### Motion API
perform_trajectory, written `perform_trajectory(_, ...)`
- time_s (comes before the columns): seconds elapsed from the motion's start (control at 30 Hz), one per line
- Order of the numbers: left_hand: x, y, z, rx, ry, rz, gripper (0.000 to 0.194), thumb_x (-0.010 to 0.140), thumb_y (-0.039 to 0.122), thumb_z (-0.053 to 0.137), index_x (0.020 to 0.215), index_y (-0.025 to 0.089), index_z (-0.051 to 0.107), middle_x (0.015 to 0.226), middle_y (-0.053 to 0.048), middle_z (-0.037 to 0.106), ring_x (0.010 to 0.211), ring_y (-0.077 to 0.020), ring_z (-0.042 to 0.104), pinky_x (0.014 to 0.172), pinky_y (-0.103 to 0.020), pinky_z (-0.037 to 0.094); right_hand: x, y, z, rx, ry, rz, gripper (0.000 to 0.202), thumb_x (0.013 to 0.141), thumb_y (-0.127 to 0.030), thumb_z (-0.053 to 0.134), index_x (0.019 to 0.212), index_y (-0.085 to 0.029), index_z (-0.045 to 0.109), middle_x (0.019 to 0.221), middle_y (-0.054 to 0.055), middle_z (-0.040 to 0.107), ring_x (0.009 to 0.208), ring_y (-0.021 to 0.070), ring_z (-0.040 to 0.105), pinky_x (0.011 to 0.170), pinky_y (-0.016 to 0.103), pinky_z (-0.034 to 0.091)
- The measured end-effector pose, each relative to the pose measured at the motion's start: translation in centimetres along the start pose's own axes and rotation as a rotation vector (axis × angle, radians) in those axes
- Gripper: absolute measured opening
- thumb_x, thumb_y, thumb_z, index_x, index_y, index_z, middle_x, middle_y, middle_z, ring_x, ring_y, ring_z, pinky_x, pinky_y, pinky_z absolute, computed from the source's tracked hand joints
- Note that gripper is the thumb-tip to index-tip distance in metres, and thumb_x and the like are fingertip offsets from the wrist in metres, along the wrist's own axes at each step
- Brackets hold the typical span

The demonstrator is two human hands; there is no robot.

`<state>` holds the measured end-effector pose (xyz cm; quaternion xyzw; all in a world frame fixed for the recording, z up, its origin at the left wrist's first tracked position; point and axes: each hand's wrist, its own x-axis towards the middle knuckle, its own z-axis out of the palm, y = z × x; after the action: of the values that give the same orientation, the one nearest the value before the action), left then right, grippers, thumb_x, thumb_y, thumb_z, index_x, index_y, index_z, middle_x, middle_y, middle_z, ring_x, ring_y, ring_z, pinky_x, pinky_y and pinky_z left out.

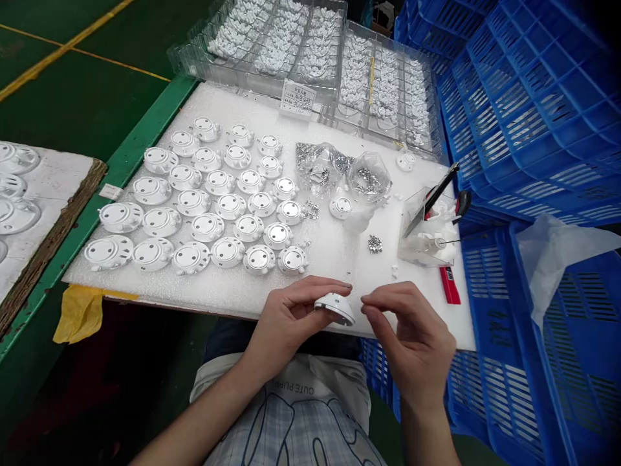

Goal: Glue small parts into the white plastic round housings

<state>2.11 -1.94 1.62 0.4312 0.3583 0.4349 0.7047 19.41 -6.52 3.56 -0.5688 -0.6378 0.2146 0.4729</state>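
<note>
Between the thumb and fingers of my left hand (294, 314) is a round white domed plastic part (336, 307), tilted on edge above the near side of the table. Just to its right, my right hand (410, 330) is closed in a pinch, thumb against fingertips; whatever is in the pinch is too small to make out. Beyond the hands lie a small pile of metal bits (375, 244) and a few tiny white pieces (394, 270). Rows of similar white domed parts (228, 252), each with dark dots, cover the left of the white foam sheet (330, 259).
Clear trays (339, 107) of small white pieces line the back, with a paper label (297, 99). Plastic bags (369, 176) hold metal bits. At right stand a clear tool box (427, 233), a red object (450, 285) and blue crates (533, 116). A second board (58, 188) is left.
</note>
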Motion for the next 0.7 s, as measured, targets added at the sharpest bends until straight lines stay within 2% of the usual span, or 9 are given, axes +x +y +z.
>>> perform_trajectory(0.2,-0.5,-0.1,0.5,0.057,0.004,0.084,0.033,0.078,0.005,0.074,0.097,0.03,0.085,0.104,-0.002,0.082,0.101,-0.0178,0.077,0.087,-0.022,0.062,-0.1,0.4,1.2,-0.061,0.063,-0.024,0.02,0.091,-0.008,0.067,0.101,-0.025,0.074,0.09,0.002,0.069,0.082,0.0151,0.067,0.069,0.028,0.057)
perform_trajectory(0.33,-1.0,-0.1,0.5,0.3,0.027,0.171,0.037,0.078,0.004,0.073,0.105,0.027,0.083,0.11,-0.003,0.082,0.1,-0.0204,0.078,0.082,-0.023,0.064,-0.1,0.3,1.2,-0.171,0.063,-0.1,0.023,0.092,-0.008,0.064,0.105,-0.024,0.074,0.091,0.003,0.071,0.082,0.0154,0.068,0.07,0.028,0.059)
perform_trajectory(0.43,-1.3,-0.2,0.3,0.446,-0.022,0.213,0.038,0.081,0.005,0.071,0.113,0.024,0.081,0.122,-0.006,0.078,0.109,-0.0243,0.077,0.091,-0.03,0.065,0.1,0.4,1.1,-0.213,0.041,-0.128,0.023,0.093,-0.007,0.063,0.106,-0.023,0.073,0.092,0.004,0.071,0.083,0.0146,0.069,0.072,0.027,0.059)
perform_trajectory(0.53,-1.6,-0.3,0.3,0.539,-0.076,0.252,0.04,0.082,0.002,0.068,0.116,0.021,0.079,0.13,-0.008,0.073,0.114,-0.0244,0.075,0.097,-0.03,0.063,0.4,0.6,0.7,-0.225,0.02,-0.137,0.02,0.092,-0.008,0.066,0.104,-0.022,0.073,0.091,0.003,0.07,0.081,0.0139,0.069,0.071,0.026,0.059)
perform_trajectory(0.7,-1.9,0.0,0.4,0.613,-0.136,0.341,0.039,0.086,0.003,0.065,0.118,0.019,0.078,0.133,-0.009,0.072,0.115,-0.0247,0.075,0.1,-0.032,0.061,1.0,0.8,0.5,-0.202,-0.014,-0.106,0.011,0.09,-0.01,0.07,0.095,-0.02,0.071,0.086,0.001,0.068,0.071,0.0111,0.064,0.063,0.024,0.055)
